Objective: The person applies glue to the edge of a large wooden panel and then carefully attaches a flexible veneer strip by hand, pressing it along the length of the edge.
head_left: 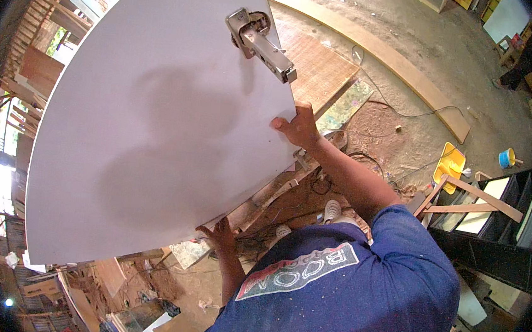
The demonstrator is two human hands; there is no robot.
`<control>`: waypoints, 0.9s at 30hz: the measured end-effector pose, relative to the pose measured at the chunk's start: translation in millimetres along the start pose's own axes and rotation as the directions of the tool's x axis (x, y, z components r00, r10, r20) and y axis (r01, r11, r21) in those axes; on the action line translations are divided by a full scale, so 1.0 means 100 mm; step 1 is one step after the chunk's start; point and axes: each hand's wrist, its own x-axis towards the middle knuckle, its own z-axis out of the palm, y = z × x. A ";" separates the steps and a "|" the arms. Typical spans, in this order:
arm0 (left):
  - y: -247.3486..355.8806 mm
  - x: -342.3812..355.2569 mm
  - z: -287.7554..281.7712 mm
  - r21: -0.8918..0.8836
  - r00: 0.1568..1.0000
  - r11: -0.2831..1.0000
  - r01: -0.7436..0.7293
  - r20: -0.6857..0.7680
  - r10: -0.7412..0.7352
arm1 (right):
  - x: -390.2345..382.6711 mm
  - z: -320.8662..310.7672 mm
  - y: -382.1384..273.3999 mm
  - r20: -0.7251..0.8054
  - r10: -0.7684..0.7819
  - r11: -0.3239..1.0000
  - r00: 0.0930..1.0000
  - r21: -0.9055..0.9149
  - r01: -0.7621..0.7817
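A large white panel (136,135), seemingly a cabinet door, is held up and fills the left and middle of the head view. My right hand (299,128) grips its right edge, thumb on the white face and fingers hidden behind. Lower down, my left hand (222,233) holds the near edge, its fingers partly out of sight beneath. A metal concealed hinge (261,42) is fixed near the panel's upper right edge, its arm jutting past that edge. The hinge is above my right hand and apart from it. My shadow falls across the white face.
Behind the panel lies a brown wooden board (313,62). A long curved-looking plank (378,46) rests on the dusty floor, with cables around it. At right are a yellow tray (449,166), a blue tub (506,158) and a black shelf unit (499,243). A person (520,65) is at far right.
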 end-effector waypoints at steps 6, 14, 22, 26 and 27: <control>-0.14 0.06 0.49 0.437 0.963 0.890 0.129 -0.271 -0.007 | 0.02 -0.15 0.02 -0.036 0.036 0.999 0.999 0.032 -0.035; 0.35 -0.02 0.15 0.484 0.953 0.829 0.281 -0.037 -0.301 | 0.13 0.01 -0.08 0.034 0.005 0.996 0.999 0.088 -0.008; -0.27 -0.51 2.98 0.660 0.345 -0.723 -0.204 0.739 0.578 | 0.10 -0.10 0.19 -0.018 0.008 0.994 1.000 -0.104 -0.010; -0.31 -0.67 4.81 0.149 -0.186 -0.854 -0.499 0.944 0.274 | 0.14 -0.15 0.07 -0.041 -0.048 0.996 0.998 -0.077 0.045; -0.34 -0.73 4.87 0.141 -0.192 -0.862 -0.487 0.946 0.263 | 0.15 -0.11 0.12 -0.039 -0.080 0.995 0.996 -0.055 0.077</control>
